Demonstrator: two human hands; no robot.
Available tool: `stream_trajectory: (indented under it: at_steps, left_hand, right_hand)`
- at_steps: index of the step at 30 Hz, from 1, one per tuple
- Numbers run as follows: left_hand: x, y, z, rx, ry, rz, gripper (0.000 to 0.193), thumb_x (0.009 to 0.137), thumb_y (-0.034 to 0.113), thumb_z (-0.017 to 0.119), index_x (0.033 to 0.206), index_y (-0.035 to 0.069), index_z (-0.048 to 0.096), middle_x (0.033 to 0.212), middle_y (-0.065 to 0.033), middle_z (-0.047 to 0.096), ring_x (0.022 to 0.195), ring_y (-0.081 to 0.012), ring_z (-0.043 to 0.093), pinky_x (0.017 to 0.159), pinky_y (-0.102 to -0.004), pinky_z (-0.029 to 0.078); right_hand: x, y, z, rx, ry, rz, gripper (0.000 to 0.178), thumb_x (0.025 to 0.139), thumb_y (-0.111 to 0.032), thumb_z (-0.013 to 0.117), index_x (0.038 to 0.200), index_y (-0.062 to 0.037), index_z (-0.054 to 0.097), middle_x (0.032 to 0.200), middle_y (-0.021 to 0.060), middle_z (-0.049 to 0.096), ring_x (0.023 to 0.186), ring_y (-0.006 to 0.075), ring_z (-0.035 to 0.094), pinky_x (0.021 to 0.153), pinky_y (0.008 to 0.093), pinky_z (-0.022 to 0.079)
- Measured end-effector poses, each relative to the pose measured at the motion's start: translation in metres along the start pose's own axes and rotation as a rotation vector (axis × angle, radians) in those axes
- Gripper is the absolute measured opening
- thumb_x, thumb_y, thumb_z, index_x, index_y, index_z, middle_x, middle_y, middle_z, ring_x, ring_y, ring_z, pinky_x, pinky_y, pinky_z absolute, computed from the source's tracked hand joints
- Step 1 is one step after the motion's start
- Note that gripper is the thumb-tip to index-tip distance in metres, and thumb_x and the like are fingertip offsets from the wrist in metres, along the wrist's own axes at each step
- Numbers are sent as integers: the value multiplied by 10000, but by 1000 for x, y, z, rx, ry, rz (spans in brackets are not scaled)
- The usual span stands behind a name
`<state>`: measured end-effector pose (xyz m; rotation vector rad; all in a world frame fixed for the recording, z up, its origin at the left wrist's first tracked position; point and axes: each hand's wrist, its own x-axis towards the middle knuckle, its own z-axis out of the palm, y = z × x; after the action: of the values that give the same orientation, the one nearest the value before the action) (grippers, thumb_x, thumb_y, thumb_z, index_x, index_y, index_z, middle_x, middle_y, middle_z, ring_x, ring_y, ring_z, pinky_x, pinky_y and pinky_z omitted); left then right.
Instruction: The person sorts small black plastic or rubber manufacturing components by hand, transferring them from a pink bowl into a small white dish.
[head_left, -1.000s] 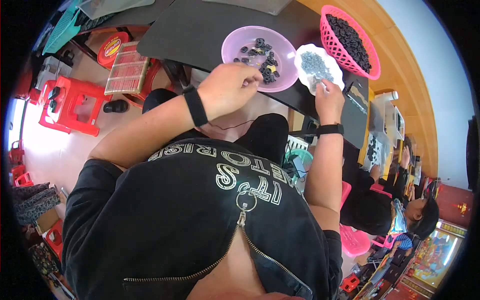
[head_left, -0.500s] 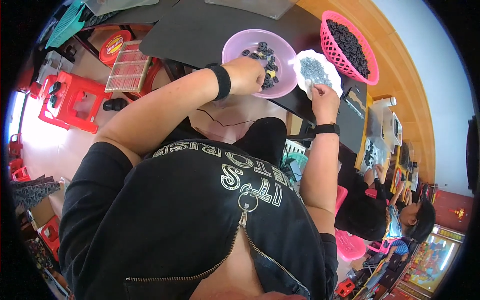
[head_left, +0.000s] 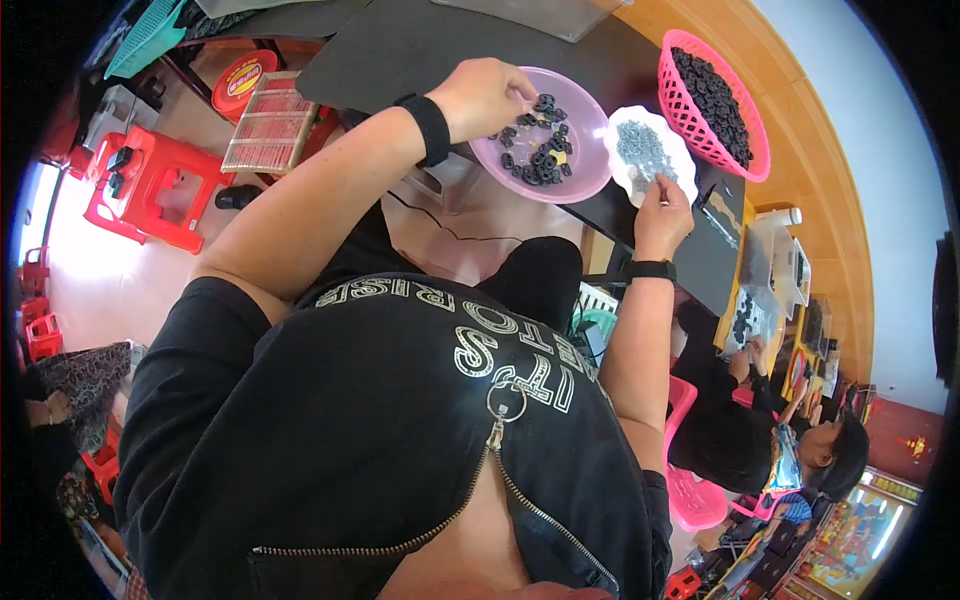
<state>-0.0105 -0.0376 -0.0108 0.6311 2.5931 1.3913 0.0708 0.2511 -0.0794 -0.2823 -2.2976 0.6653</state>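
Note:
My left hand (head_left: pixel 484 98) hangs over the left rim of a light purple basin (head_left: pixel 598 105). Its fingers are curled down, and whatever they hold is hidden. In the basin lie several black ring-like parts (head_left: pixel 540 172) and a few small yellowish pieces. To the right, a white scalloped dish (head_left: pixel 619 178) carries a heap of small silvery metal pieces (head_left: pixel 640 145), too small to name. My right hand (head_left: pixel 664 208) is at this dish's near edge, thumb and fingertips pinched together by the heap; what is between them cannot be made out.
A pink openwork basket (head_left: pixel 757 150) full of black parts stands right of the dish on the dark table (head_left: pixel 400 65). Clear plastic bins (head_left: pixel 765 250) lie farther right, where another person (head_left: pixel 735 430) sits working. Red stools (head_left: pixel 160 190) and a slatted rack (head_left: pixel 265 130) are at left.
My left hand has lifted out from over the black parts to the basin's left rim. My right hand remains pinched at the dish. The whole view has shifted slightly.

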Motion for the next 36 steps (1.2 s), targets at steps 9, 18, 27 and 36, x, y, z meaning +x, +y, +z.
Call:
stream_trajectory:
  at_steps: [9, 18, 27, 36]
  left_hand:
    - [4, -11, -3, 135, -5, 51, 161, 814, 94, 595, 949, 24, 646, 856, -131, 652, 786, -215, 629, 719, -305, 498]
    - [15, 7, 14, 265, -148, 165, 252, 794, 91, 535, 1034, 71, 610, 951, -162, 634, 861, -286, 619, 769, -360, 488]
    - [34, 35, 44, 825, -532, 71, 429, 777, 92, 495, 1204, 113, 535, 1071, -178, 602, 978, -312, 586, 868, -391, 447]
    - [31, 26, 10, 533, -320, 167, 303, 744, 73, 514, 1017, 55, 645, 976, -170, 633, 917, -302, 609, 796, -372, 479]
  right_hand:
    - [-4, -14, -4, 112, 74, 112, 125, 784, -87, 644, 875, -3, 630, 745, 62, 635, 644, 119, 581, 608, 253, 470]
    - [-5, -9, -3, 211, 94, 130, 105, 805, -80, 635, 853, 12, 617, 741, 35, 620, 648, 94, 559, 616, 236, 461]
    - [-5, -3, -2, 252, 87, 132, 88, 791, -50, 624, 859, 5, 631, 775, 71, 637, 670, 133, 591, 634, 256, 476]
    - [-5, -1, 0, 288, 108, 113, 103, 798, -49, 618, 883, 2, 647, 796, 91, 651, 690, 148, 605, 650, 261, 484]
